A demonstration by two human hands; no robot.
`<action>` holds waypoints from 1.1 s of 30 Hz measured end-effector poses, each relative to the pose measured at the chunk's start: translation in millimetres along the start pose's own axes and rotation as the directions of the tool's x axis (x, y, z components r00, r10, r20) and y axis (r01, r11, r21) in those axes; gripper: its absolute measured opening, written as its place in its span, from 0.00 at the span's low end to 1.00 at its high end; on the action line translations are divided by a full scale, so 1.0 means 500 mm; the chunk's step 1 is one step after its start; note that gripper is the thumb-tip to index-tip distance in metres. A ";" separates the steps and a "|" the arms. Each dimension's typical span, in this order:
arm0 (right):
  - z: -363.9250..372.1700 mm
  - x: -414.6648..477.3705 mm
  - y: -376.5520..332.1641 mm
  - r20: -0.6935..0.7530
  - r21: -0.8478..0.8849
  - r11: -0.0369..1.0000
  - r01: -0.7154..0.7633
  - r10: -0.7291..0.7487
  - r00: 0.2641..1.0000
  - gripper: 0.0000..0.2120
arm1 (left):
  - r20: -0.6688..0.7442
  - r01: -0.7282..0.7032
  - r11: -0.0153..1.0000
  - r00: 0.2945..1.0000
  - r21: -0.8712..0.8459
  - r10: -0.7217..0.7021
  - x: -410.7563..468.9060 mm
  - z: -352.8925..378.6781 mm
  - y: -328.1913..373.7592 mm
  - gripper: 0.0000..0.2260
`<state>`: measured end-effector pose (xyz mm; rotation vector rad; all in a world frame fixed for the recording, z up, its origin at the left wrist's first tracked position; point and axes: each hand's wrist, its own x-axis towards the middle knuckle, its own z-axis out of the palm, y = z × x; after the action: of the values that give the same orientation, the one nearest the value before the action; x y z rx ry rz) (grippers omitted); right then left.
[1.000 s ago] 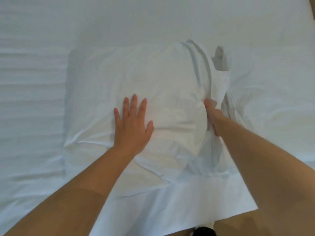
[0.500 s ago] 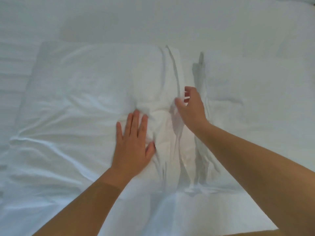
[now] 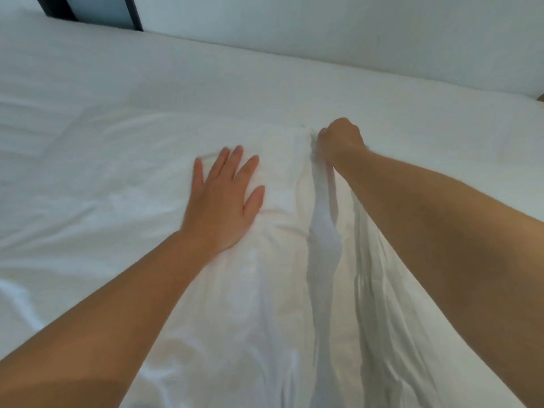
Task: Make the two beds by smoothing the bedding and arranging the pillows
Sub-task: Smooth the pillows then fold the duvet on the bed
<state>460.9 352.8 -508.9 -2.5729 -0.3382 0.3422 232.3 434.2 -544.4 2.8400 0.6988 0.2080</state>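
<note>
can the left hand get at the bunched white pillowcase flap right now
Probably yes: the left hand lies flat on the white fabric pillow, holding nothing, and the bunched white pillowcase flap, gripped by the right hand, runs beside it with nothing between.

Far strip of bed sheet (image 3: 235,72), between pillow (image 3: 123,207) and wall (image 3: 353,28): open to a hand. The wall bounds reach beyond. Centre obstructed: left hand (image 3: 220,201) flat on the pillow, right hand (image 3: 338,139) gripping the raised pillowcase fold (image 3: 323,231).
</note>
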 end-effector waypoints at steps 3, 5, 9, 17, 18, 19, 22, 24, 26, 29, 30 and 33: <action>-0.029 0.075 0.070 0.108 0.334 0.926 -0.176 0.148 0.983 0.06 | -0.036 0.051 0.999 0.998 0.010 -0.051 0.044 0.026 -0.021 0.32; -0.029 0.106 0.087 0.090 0.398 0.905 -0.151 0.125 0.988 0.06 | -0.033 0.006 0.999 0.999 0.036 -0.005 0.065 0.038 -0.031 0.37; 0.008 0.120 0.031 0.187 0.462 0.857 0.229 -0.346 0.919 0.23 | -0.033 -0.070 0.996 0.997 -0.061 0.068 0.108 0.038 -0.041 0.35; 0.022 0.173 -0.008 0.625 -0.088 0.765 0.638 -0.456 0.633 0.20 | -0.023 -0.108 0.989 0.994 -0.102 0.106 0.170 0.015 -0.038 0.34; 0.023 0.183 -0.005 0.642 -0.164 0.721 0.674 -0.440 0.628 0.20 | -0.014 -0.110 0.989 0.994 -0.103 0.109 0.183 0.014 -0.042 0.34; 0.024 0.190 0.000 0.635 -0.213 0.690 0.692 -0.440 0.634 0.20 | -0.003 -0.108 0.989 0.994 -0.100 0.108 0.197 0.014 -0.047 0.34; 0.032 0.213 0.024 0.519 -0.257 0.669 0.697 -0.513 0.684 0.16 | 0.035 -0.058 0.996 0.998 -0.073 0.061 0.231 0.028 -0.064 0.23; 0.026 0.218 0.041 0.353 -0.158 0.752 0.640 -0.562 0.748 0.13 | 0.043 -0.025 0.997 0.999 -0.077 0.028 0.237 0.035 -0.070 0.20; 0.023 0.214 0.056 0.212 0.039 0.861 0.507 -0.503 0.838 0.13 | 0.057 -0.017 0.997 0.998 -0.081 0.022 0.231 0.041 -0.071 0.24; 0.041 0.197 0.072 0.140 0.114 0.932 0.343 -0.357 0.924 0.13 | 0.074 -0.003 0.996 0.997 -0.089 0.009 0.225 0.039 -0.078 0.27; 0.050 0.193 0.075 0.127 0.100 0.949 0.298 -0.309 0.943 0.13 | 0.073 0.008 0.996 0.997 -0.085 -0.002 0.225 0.038 -0.083 0.27; 0.056 0.174 0.091 0.134 0.074 0.987 0.142 -0.152 0.979 0.13 | 0.093 0.046 0.998 0.995 -0.048 -0.042 0.217 0.039 -0.088 0.22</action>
<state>541.9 354.1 -571.1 -2.4494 -0.5561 0.4721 311.8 520.4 -564.4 2.7638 0.7257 0.0860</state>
